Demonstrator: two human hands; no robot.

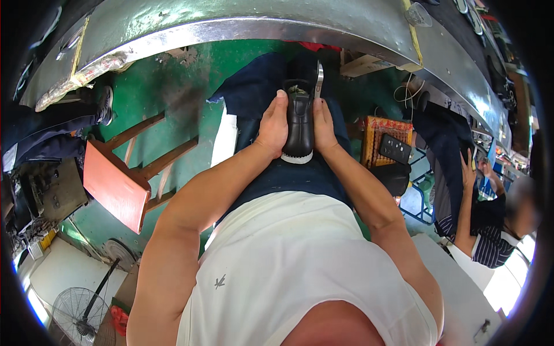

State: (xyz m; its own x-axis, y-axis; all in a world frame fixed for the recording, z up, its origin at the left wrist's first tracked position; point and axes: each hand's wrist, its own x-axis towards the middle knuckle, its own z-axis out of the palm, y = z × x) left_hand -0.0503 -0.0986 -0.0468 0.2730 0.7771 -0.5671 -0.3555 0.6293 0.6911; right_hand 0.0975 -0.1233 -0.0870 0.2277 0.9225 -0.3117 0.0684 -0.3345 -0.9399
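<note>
A black leather shoe (299,124) rests over my lap, its toe with a pale, ragged sole edge pointing toward me. Whitish stuffing shows in its opening at the far end. My left hand (273,124) presses along the shoe's left side, thumb near the opening. On the other side, my right hand (325,124) lies against the shoe with its fingers pointing away from me. A flat silver metal tool (319,79) with a curved tip sticks up past my right fingers, beside the shoe opening. Its lower end is hidden by that hand.
A metal-edged workbench (242,26) curves across the far side. An orange-red stool (118,181) lies tipped at left. To the right, a black phone-like device (395,149) sits on a beaded seat (372,135). A co-worker (490,219) sits farther right; a fan (81,314) stands lower left.
</note>
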